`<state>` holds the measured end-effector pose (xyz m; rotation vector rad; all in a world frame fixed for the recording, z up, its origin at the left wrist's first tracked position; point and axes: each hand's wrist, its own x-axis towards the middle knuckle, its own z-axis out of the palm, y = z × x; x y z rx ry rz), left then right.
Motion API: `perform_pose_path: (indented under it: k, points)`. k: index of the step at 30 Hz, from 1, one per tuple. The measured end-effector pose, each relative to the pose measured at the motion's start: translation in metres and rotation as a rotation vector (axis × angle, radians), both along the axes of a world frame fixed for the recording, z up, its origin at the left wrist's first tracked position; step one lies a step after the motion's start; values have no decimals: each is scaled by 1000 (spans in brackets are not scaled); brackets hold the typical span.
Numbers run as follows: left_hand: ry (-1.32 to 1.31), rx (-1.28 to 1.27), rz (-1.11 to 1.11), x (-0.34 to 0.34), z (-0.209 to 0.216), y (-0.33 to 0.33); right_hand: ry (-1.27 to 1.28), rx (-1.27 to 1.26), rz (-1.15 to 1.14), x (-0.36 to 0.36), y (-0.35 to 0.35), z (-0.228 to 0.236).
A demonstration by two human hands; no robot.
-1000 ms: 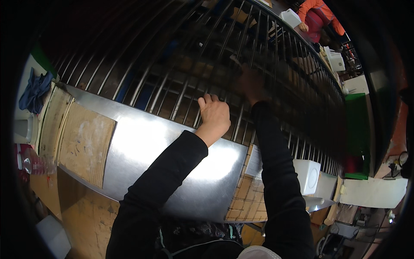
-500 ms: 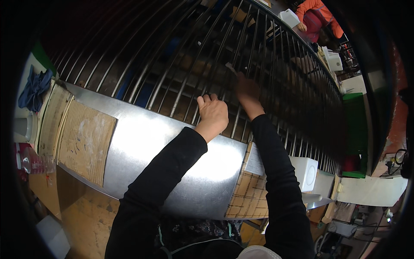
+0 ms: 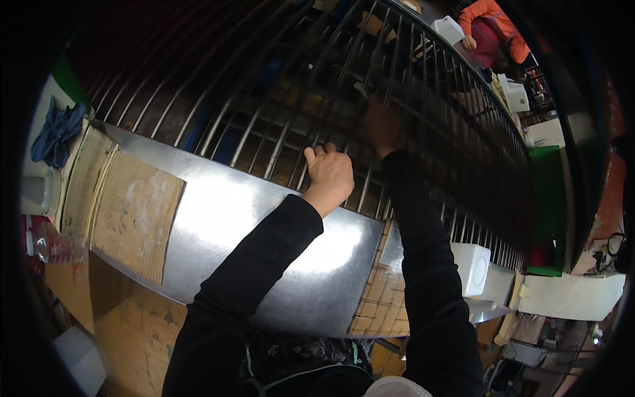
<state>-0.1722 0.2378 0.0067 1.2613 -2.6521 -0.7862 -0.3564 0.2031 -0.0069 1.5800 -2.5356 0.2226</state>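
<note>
My left hand rests at the far edge of a shiny metal tabletop, its fingers curled down over a metal rod in a row of long parallel rods. My right hand reaches farther out over the rods, in shadow and blurred. Its fingers are closed on a small pale flat thing, whose kind I cannot make out. Below the rods the space is dark, with blue and brown shapes showing between them.
Cardboard pieces lie on the tabletop at left and right. A white plastic container stands beside my right forearm. A blue cloth and a clear plastic bottle are at far left. Across the rods is a person in orange sleeves.
My right hand has moved a little farther away over the rods, with the pale thing, into deeper shadow. The left hand keeps its place on the rods. The view has shifted slightly.
</note>
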Motion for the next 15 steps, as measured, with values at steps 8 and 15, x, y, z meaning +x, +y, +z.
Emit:
perform_pose_path:
  k: [8, 15]
  points:
    - [-33, 56, -8, -2, 0, -1, 21, 153, -41, 22, 27, 9]
    - [-103, 15, -19, -1, 3, -1, 154, 57, -8, -31, -32, -2]
